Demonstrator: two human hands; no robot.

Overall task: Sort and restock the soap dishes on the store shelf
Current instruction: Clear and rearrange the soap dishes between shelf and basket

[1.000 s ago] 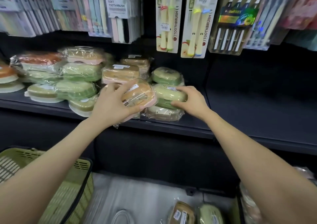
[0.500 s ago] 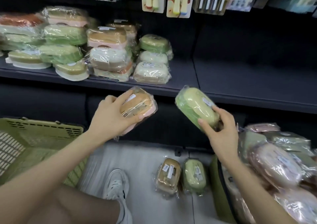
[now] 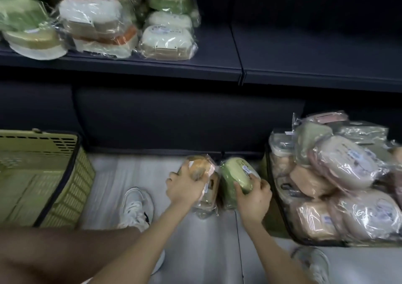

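My left hand (image 3: 185, 185) grips a brown and pink soap dish (image 3: 199, 166) in clear wrap, low over another brown wrapped dish (image 3: 208, 193) that lies on the floor. My right hand (image 3: 253, 196) holds a green soap dish (image 3: 237, 171) right beside it, above a second green dish (image 3: 227, 196) on the floor. Several wrapped soap dishes (image 3: 165, 37) in green, white, brown and pink are stacked at the left of the dark shelf (image 3: 217, 66).
A green shopping basket (image 3: 43, 151) stands on the floor at the left. At the right, a basket (image 3: 280, 220) is heaped with wrapped soap dishes (image 3: 343, 164). My white shoes (image 3: 137, 205) are on the grey floor. The shelf's right half is bare.
Both hands carried their soap dishes from the shelf down to the floor, onto the two dishes lying there. The view tilted downward with them.
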